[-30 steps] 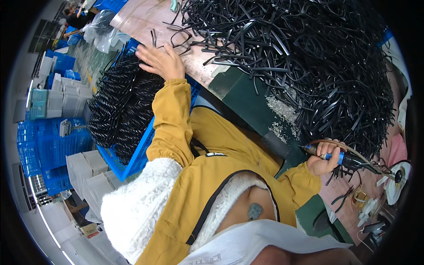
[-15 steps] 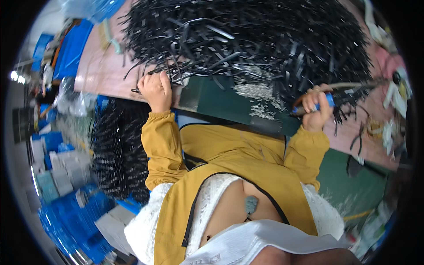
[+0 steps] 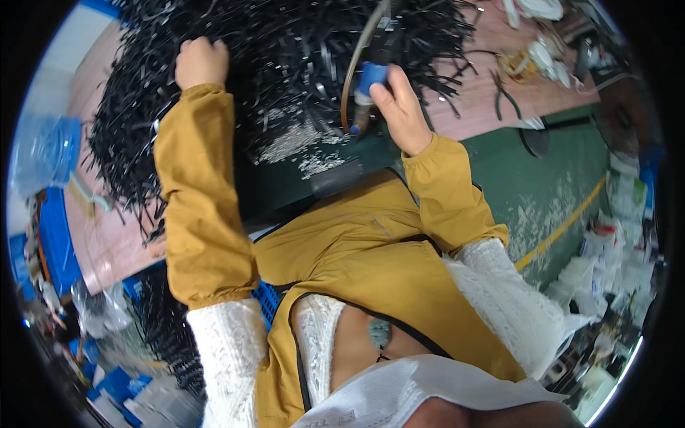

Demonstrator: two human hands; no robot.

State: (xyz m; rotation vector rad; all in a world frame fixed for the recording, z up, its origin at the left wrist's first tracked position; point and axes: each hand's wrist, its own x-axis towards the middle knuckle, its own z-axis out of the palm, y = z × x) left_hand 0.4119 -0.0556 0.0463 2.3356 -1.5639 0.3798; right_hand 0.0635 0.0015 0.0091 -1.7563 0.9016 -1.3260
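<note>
right hand (image 3: 399,107) grips blue-handled tool (image 3: 371,75); left hand (image 3: 201,63) in black strips (image 3: 285,43)

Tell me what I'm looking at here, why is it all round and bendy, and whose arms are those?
A camera on a person's head looks down, and its wide lens bends everything into a circle. The arms in mustard-yellow sleeve covers belong to that person. The left hand is curled into a big heap of thin black strips on a pinkish worktable. The right hand grips a blue-handled tool with a cord looping up from it. Pale shavings lie on a dark green mat. More tools and bits lie at the table's far end, too small to tell.
</note>
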